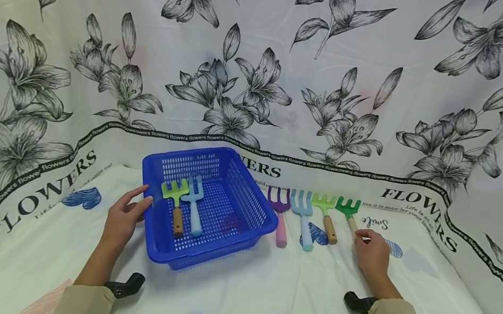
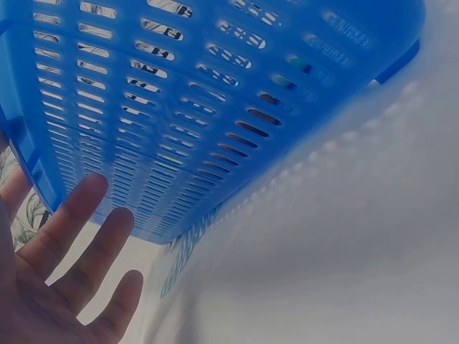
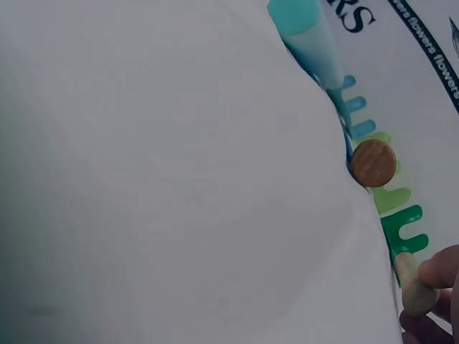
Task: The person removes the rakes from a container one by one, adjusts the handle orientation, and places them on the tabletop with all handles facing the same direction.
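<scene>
My left hand (image 1: 122, 219) holds the left rim of a blue plastic basket (image 1: 218, 254) with thumb and index finger. In the left wrist view its other fingers (image 2: 107, 247) extend beside the perforated wall. A lime green garden fork (image 1: 178, 222) with a brown handle and a light blue garden fork (image 1: 195, 219) lie inside. My right hand (image 1: 370, 251) pinches the pale wooden handle of a dark green garden fork (image 1: 348, 207), at the right end of a row. Left of it lie a lime green fork (image 1: 329, 227), a light blue fork (image 1: 304, 226) and a purple fork with a pink handle (image 1: 281, 231).
A white cloth (image 1: 230, 309) with heart prints covers the table. Behind stands a flower-printed curtain (image 1: 256, 125) with a dark lettered band. Black wrist mounts (image 1: 127, 285) sit at both sleeves. The basket's right corner is close to the purple fork.
</scene>
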`<state>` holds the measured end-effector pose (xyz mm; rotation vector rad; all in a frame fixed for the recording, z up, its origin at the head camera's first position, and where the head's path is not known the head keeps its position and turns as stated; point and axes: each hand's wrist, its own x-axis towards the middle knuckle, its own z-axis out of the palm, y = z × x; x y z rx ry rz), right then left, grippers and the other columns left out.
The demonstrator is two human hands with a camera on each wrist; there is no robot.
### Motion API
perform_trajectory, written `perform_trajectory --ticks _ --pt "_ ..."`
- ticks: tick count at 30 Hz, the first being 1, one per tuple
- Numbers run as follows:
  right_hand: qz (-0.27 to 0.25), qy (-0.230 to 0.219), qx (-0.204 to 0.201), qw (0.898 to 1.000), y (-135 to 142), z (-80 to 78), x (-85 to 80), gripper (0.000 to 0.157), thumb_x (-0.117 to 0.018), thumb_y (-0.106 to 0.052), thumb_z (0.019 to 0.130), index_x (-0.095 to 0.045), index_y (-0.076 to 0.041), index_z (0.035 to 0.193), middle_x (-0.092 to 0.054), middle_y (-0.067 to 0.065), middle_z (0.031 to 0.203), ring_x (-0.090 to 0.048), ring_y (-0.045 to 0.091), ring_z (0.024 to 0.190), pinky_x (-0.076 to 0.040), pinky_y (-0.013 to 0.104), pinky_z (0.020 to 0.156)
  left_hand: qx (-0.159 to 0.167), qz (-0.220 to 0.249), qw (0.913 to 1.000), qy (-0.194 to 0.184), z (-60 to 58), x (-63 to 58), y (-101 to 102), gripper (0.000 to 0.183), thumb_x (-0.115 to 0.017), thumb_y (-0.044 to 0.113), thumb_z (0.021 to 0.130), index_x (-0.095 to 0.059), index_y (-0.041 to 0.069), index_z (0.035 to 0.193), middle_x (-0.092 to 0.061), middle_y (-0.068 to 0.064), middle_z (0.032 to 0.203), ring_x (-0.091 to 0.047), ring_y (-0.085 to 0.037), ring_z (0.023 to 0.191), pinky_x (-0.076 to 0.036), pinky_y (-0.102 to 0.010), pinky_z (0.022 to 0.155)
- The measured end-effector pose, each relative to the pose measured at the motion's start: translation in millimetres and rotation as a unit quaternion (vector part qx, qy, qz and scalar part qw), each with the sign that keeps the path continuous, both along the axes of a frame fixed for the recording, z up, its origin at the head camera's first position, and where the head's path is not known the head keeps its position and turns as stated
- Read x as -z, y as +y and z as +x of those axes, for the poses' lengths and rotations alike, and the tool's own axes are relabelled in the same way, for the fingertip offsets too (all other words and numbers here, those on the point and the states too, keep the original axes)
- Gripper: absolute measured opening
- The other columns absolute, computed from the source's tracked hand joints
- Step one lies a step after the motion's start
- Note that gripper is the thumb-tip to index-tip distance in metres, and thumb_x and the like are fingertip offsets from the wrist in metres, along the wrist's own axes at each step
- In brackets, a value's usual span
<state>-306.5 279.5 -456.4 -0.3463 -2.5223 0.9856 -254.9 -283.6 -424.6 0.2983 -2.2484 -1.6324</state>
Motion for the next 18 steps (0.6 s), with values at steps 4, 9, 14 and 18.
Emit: perform_trajectory --ticks 4,9,14,18 --pt "-0.005 -0.004 -0.001 1.0 -1.3 -0.3 -0.8 0.018 -0.058 -0.007 0.092 -0.067 -0.001 0.107 -0.061 0.018 0.099 -0.054 0.031 0.089 -0.042 0.039 0.07 -0.001 0.0 1.0 -0.002 0.0 -0.1 0.0 0.06 -0.056 0.055 0.093 -0.045 0.029 0.146 -0.06 -0.012 0.131 -0.062 -0.017 0.105 -0.051 -0.021 0.085" --pt "-0.022 -0.001 0.005 1.0 -4.5 0.9 -7.2 0.026 -0.059 -0.005 0.09 -0.063 0.001 0.115 -0.061 0.021 0.11 -0.054 0.034 0.097 -0.043 0.044 0.077 0.0 -0.002 1.0 0.0 -0.3 0.3 0.9 0.061 -0.056 0.056 0.093 -0.045 0.028 0.146 -0.061 -0.013 0.13 -0.063 -0.011 0.099 -0.052 -0.029 0.089" --pt "-0.048 0.006 0.012 0.999 -16.5 3.3 -18.9 0.031 -0.061 -0.009 0.091 -0.061 0.0 0.12 -0.06 0.02 0.118 -0.053 0.034 0.103 -0.044 0.045 0.081 0.0 0.0 1.0 0.001 0.1 0.0 1.2 0.061 -0.055 0.056 0.093 -0.045 0.028 0.147 -0.061 -0.014 0.129 -0.065 -0.015 0.1 -0.052 -0.033 0.089" --pt "-0.071 0.002 0.003 0.997 -29.0 7.3 -28.5 0.033 -0.063 -0.01 0.092 -0.06 -0.001 0.123 -0.058 0.019 0.124 -0.052 0.034 0.108 -0.047 0.046 0.086 0.002 0.001 1.0 -0.001 0.6 -0.5 1.1 0.061 -0.055 0.055 0.093 -0.044 0.028 0.147 -0.06 -0.014 0.13 -0.065 -0.02 0.104 -0.053 -0.025 0.084"
